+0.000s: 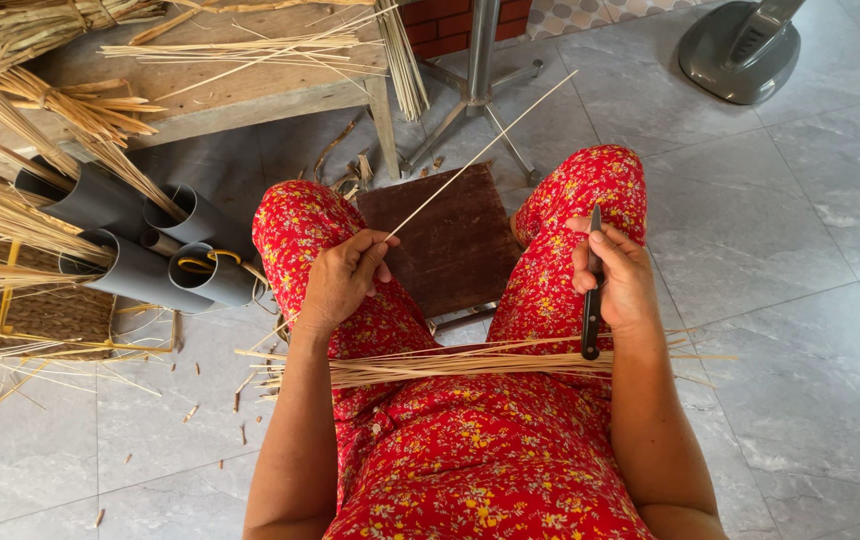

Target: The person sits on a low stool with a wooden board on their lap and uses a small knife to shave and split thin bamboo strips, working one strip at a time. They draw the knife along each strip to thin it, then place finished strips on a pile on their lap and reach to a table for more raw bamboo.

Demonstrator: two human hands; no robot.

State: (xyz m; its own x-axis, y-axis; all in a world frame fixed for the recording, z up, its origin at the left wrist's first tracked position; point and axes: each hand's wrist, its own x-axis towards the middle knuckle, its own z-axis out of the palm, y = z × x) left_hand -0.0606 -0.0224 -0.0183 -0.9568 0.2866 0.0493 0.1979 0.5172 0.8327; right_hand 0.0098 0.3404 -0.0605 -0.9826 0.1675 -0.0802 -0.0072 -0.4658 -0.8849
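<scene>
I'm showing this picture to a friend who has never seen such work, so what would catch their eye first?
First the red flowered clothing filling the lower middle, with a bundle of thin pale sticks lying across the lap. Then the left hand pinching one long stick that slants up to the right, and the right hand gripping a black-handled knife. Grey pipes and straw lie left.

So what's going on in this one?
A person in a red floral dress sits over a tiled floor. The left hand pinches one thin bamboo strip that slants up and away. The right hand grips a black-handled knife, held clear of the strip. A bundle of similar strips lies across the lap. A dark wooden block sits between the knees, and grey plastic pipes lie to the left beside piles of straw-like stalks.
</scene>
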